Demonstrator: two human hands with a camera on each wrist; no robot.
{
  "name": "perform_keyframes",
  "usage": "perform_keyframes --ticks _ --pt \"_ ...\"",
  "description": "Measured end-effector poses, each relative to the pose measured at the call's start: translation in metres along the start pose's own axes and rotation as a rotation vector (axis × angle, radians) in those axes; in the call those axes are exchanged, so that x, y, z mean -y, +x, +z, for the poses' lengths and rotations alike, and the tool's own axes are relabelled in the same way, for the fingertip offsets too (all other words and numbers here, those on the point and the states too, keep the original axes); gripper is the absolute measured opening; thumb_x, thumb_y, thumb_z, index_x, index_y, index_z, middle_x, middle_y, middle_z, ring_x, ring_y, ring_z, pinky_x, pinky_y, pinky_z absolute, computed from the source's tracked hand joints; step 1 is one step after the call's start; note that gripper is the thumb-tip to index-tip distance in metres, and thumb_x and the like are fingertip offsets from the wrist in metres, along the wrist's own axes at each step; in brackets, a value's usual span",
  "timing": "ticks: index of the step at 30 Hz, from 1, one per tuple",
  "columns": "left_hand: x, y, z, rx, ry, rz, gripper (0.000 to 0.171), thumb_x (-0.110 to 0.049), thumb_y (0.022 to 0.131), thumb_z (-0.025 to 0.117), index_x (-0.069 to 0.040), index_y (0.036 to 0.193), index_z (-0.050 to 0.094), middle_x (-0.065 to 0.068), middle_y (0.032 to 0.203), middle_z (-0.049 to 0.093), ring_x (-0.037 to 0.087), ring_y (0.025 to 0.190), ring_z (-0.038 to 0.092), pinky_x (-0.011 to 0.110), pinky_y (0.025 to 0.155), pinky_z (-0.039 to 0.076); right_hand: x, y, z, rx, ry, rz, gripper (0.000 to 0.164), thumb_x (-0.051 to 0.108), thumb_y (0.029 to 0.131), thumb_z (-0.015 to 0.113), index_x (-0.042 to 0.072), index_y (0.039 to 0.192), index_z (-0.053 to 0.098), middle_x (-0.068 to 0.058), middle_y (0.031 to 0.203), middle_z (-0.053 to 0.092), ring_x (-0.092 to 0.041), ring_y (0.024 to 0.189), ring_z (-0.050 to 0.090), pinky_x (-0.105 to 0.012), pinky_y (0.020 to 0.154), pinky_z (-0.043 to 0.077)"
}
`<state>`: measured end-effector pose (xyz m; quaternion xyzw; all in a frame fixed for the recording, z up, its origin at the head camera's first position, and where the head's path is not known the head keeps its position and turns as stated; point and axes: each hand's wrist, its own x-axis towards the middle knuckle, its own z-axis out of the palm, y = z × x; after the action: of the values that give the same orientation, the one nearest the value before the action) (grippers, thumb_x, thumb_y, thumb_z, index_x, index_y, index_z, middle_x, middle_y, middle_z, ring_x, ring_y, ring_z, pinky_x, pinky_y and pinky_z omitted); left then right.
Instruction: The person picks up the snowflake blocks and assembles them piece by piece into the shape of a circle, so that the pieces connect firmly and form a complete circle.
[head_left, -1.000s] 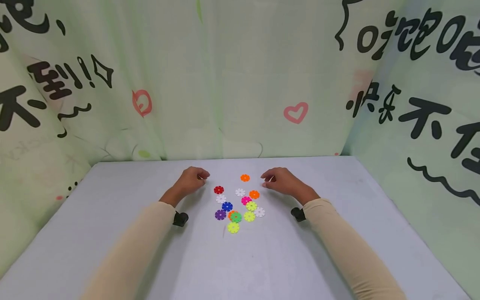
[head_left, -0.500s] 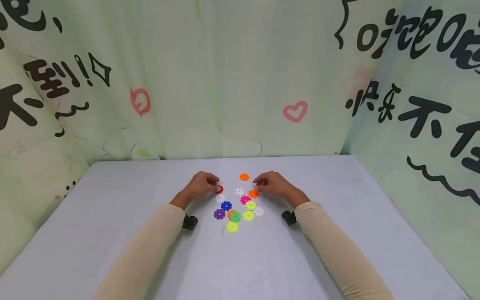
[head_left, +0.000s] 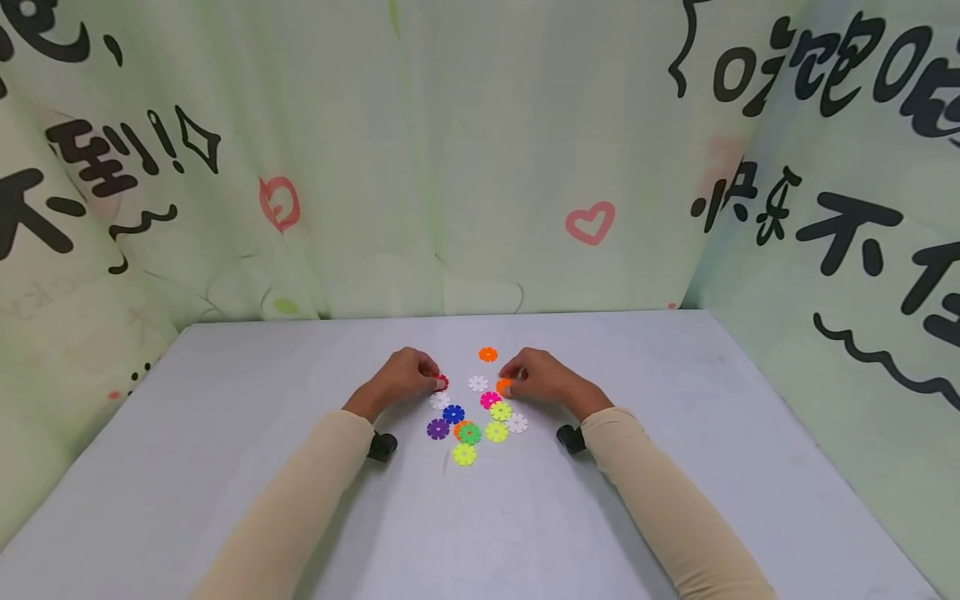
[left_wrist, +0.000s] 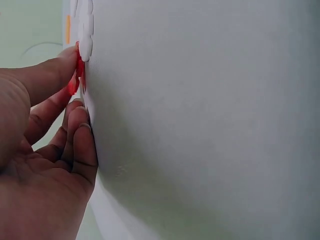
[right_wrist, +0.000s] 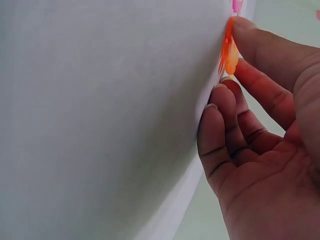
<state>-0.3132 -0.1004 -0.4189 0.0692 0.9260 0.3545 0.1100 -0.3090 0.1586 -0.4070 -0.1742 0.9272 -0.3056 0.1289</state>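
Observation:
My left hand (head_left: 401,377) pinches a red snowflake building disc (head_left: 444,382) between thumb and index finger; in the left wrist view this red disc (left_wrist: 80,67) is tipped up at the tabletop, beside a white disc. On the other side, my right hand (head_left: 543,379) has thumb and index finger on an orange snowflake disc (head_left: 501,386). The right wrist view has that orange disc (right_wrist: 226,45) tilted on edge between the fingertips, the other fingers curled against the table. Between the hands lie a white disc (head_left: 477,383) and a pink disc (head_left: 490,401).
Nearer me lie blue (head_left: 453,414), purple (head_left: 438,429), green (head_left: 470,433), yellow (head_left: 464,454) and white (head_left: 517,423) discs, some overlapping. A second orange disc (head_left: 488,354) sits farther back. The white table (head_left: 255,392) meets a printed curtain (head_left: 480,167) behind.
Both hands have moved inward to the discs. The left has taken hold of the red disc, the right of the nearer orange one; each disc has shifted slightly.

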Motion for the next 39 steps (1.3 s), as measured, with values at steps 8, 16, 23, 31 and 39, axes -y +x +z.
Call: perform_keyframes --ticks 8,16,23,31,39 --pt "-0.001 -0.002 0.004 -0.016 -0.046 0.046 0.019 -0.012 0.085 0.076 -0.005 0.100 0.067 0.005 0.087 0.060 0.021 0.085 0.054 0.030 0.077 0.050 0.003 0.002 0.000 0.029 -0.065 -0.028 0.020 0.011 0.084 0.076 0.007 0.102 0.069 -0.003 0.094 0.058 -0.021 0.088 0.051 -0.033 0.078 0.045" --pt "-0.001 -0.010 0.002 -0.051 -0.070 0.031 0.024 -0.009 0.089 0.071 -0.003 0.112 0.071 0.006 0.097 0.064 0.022 0.092 0.056 0.030 0.078 0.052 0.000 0.002 -0.001 0.024 -0.038 -0.024 0.021 0.007 0.085 0.073 0.005 0.106 0.069 -0.003 0.091 0.059 -0.020 0.086 0.052 -0.032 0.078 0.046" --pt "-0.003 -0.015 0.002 -0.057 -0.171 0.021 0.025 -0.013 0.089 0.072 -0.005 0.112 0.071 0.005 0.094 0.065 0.021 0.083 0.057 0.026 0.067 0.052 -0.004 0.000 -0.003 0.013 -0.043 -0.023 0.015 0.003 0.087 0.069 0.005 0.101 0.071 -0.003 0.085 0.060 -0.019 0.082 0.052 -0.030 0.074 0.045" --pt "-0.016 -0.020 0.003 -0.025 -0.424 -0.052 0.026 -0.011 0.091 0.070 -0.001 0.115 0.069 0.008 0.099 0.069 0.017 0.081 0.067 0.027 0.074 0.055 -0.005 -0.002 -0.006 0.005 -0.021 -0.020 0.006 0.004 0.087 0.069 0.008 0.090 0.072 -0.001 0.084 0.063 -0.019 0.082 0.054 -0.030 0.075 0.048" --pt "-0.027 -0.023 0.003 0.033 -0.547 -0.100 0.026 -0.011 0.093 0.066 0.000 0.117 0.066 0.010 0.096 0.069 0.020 0.080 0.068 0.029 0.078 0.055 0.004 -0.006 -0.008 -0.038 0.045 -0.083 0.019 0.000 0.087 0.064 0.008 0.102 0.072 -0.003 0.090 0.062 -0.020 0.085 0.053 -0.030 0.075 0.048"
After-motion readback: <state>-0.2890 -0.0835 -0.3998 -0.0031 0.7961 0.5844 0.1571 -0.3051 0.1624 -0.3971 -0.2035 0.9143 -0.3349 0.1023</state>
